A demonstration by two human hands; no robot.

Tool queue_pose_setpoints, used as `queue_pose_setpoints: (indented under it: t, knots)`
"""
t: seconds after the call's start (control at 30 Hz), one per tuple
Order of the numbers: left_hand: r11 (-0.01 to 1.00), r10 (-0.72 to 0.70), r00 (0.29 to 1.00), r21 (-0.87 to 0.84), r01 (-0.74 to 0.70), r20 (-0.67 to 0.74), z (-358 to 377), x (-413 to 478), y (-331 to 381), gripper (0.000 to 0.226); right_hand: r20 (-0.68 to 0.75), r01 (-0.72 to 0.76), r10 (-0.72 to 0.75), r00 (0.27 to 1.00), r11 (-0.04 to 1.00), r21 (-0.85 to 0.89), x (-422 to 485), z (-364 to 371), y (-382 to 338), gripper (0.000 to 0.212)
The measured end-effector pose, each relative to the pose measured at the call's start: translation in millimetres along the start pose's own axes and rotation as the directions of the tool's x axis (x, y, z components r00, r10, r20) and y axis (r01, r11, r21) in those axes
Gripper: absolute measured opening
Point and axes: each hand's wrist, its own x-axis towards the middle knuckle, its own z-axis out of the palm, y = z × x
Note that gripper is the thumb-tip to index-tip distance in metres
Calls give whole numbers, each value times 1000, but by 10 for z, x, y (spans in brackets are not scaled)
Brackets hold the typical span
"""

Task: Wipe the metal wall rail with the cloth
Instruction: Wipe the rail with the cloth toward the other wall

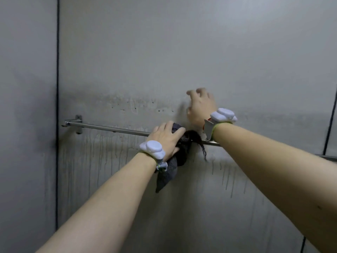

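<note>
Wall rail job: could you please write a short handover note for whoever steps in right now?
Left hand: closed on the dark cloth, pressing it onto the metal rail about mid-span; loose end hangs below.
Right hand: open, empty, fingers spread against the wall above the rail.
Done: cannot tell which stretch has been wiped.
Left: run the cloth along the bare rail to the left bracket, then the right part behind the right forearm.

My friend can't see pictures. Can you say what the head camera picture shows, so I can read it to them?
A person's left hand presses a dark grey cloth around a metal wall rail on a stained grey wall. The right hand is spread open just above the rail, holding nothing. Both wrists wear white bands.
</note>
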Motion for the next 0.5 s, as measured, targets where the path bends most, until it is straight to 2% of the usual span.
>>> queue_pose_setpoints:
  t: [0.1,0.2,0.27,0.37,0.43,0.5]
  knots:
    - [990,-32,999,-139,37,36,-9,-49,-233,54,97,132,-109,989,952,-277,290,102,19,59]
    - [987,-53,997,-149,60,51,6,-116,-481,52,104,188,-160,982,899,-396,386,272,42,72]
    - [987,-132,991,-84,134,30,-27,-174,-708,45,71,195,-183,981,897,-397,364,330,33,77]
    - [918,-394,919,53,393,12,-71,-187,-910,39,55,197,-191,980,899,-390,370,331,75,77]
    - [840,-542,839,35,541,32,-86,-146,-845,38,52,193,-187,981,898,-396,371,340,49,76]
    - [816,-572,819,-77,573,44,-72,-77,-577,39,44,188,-186,981,898,-398,363,359,39,75]
